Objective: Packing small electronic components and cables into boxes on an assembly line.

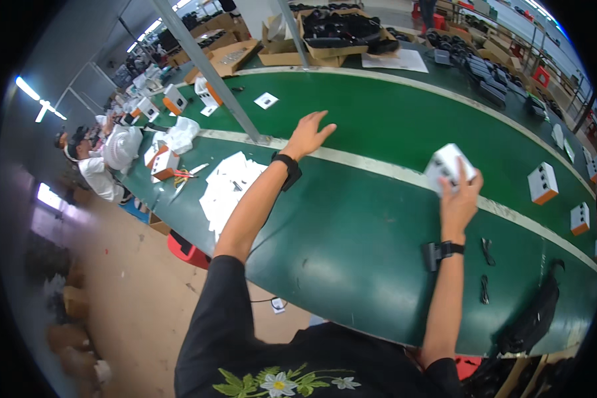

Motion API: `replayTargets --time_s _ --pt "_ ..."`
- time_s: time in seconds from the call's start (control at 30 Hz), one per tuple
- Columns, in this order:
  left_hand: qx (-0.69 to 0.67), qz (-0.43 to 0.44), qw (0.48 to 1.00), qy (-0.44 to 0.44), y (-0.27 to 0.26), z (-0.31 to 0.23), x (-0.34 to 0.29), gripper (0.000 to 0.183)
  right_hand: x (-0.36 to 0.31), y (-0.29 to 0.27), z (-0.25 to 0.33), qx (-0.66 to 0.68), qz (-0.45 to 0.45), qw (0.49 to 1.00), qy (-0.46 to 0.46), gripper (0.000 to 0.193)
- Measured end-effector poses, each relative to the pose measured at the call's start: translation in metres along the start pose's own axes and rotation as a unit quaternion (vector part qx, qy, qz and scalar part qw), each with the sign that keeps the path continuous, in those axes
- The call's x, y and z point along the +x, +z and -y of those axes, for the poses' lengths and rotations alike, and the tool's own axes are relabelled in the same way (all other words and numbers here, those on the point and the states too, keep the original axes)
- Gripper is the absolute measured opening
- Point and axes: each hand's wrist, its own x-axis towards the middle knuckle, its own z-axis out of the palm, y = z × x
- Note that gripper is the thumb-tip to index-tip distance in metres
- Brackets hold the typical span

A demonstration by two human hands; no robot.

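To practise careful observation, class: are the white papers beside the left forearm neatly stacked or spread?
Spread: the white papers overlap at differing angles, and the pile's outline is ragged.

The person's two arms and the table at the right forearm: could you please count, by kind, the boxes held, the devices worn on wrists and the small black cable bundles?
White box in the right hand: 1
Wrist devices: 2
Cable bundles: 2
Total: 5

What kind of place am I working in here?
Probably a factory packing line: white-and-orange boxes stand along a long green belt, with black items heaped beyond it.
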Motion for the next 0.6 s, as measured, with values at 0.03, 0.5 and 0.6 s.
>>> replayTargets --time_s 0.03,0.5,0.6 --pt "0.04 -0.006 0.997 -0.073 -0.005 0.044 0.012 0.082 0.021 0.013 -0.014 -0.024 -0.024 0.999 0.013 0.07" --pt "0.318 0.078 0.931 -0.161 0.0 0.16 0.086 0.065 0.092 0.033 -0.11 -0.156 -0.069 0.974 0.149 0.076" --pt "0.204 0.093 0.975 -0.013 0.002 0.102 0.085 0.041 0.098 0.017 -0.124 -0.179 -0.076 0.97 0.147 0.075"
